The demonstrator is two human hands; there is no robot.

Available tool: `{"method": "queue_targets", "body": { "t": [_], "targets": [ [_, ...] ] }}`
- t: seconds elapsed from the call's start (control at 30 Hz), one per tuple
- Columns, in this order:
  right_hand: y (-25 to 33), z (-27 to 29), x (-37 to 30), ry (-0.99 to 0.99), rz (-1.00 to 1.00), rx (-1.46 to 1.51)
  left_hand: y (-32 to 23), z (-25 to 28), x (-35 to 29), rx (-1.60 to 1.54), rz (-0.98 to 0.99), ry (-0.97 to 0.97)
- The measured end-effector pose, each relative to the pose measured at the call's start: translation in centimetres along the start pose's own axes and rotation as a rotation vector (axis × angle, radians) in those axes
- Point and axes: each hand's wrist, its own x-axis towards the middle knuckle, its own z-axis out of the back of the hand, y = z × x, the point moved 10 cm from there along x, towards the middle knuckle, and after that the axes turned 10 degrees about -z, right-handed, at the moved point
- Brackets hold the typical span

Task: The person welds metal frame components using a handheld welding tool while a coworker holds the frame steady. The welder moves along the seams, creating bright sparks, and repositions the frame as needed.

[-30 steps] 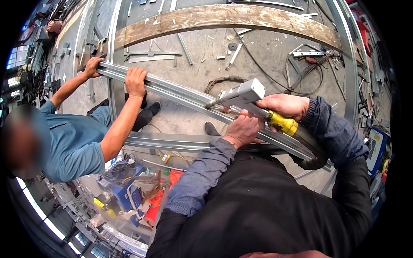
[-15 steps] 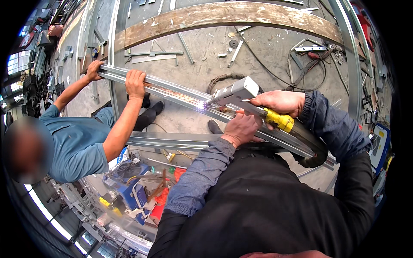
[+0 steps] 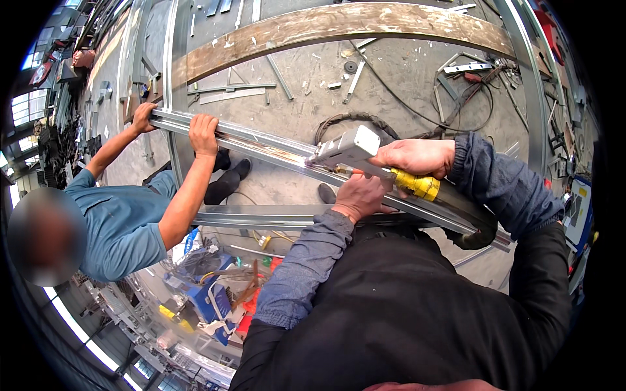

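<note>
My right hand [image 3: 417, 158] is wrapped round a handheld welding gun [image 3: 352, 144] with a pale grey body and yellow tape [image 3: 416, 185] at its rear. The gun's nozzle meets a long, ribbed metal profile [image 3: 261, 144] that slopes from upper left to lower right. A small pinkish glow shows at the tip. Below the gun, my left hand [image 3: 360, 195] is closed against its lower front, close over the profile; some of its fingertips are hidden. At the far left end, a co-worker's two hands [image 3: 205, 135] hold the profile.
A worn wooden plank [image 3: 352, 25] spans the back between upright metal profiles [image 3: 177, 65]. Black cable [image 3: 349, 118] and metal offcuts [image 3: 280, 77] lie on the concrete floor. Another profile [image 3: 261, 215] crosses below. A blue machine [image 3: 212, 301] stands lower left, near the co-worker [image 3: 124, 225].
The bright white-violet spark at the nozzle has faded to a small glow. The gun and my right hand have shifted slightly left. The co-worker still holds the profile.
</note>
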Motion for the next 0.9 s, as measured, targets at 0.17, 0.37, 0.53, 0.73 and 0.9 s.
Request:
{"method": "queue_targets", "body": {
  "t": [0.17,0.37,0.53,0.73,0.9],
  "targets": [
    [1.0,-1.7,-0.7,-0.058,0.145,-0.185,1.2,-4.4,-1.7,-0.177,0.178,0.209],
    [-0.3,-0.7,-0.2,-0.020,0.087,-0.095,0.6,-0.9,-0.4,-0.099,0.090,0.108],
    [-0.7,-1.0,0.2,0.055,0.109,-0.062,0.6,-0.6,-0.2,-0.067,0.099,0.077],
    [-0.7,-1.4,-0.1,0.067,0.099,-0.084,0.7,-1.7,-0.7,-0.064,0.102,0.096],
    [-0.5,-1.3,-0.5,0.022,0.108,-0.129,0.9,-2.6,-0.9,-0.059,0.116,0.132]
  ]
}}
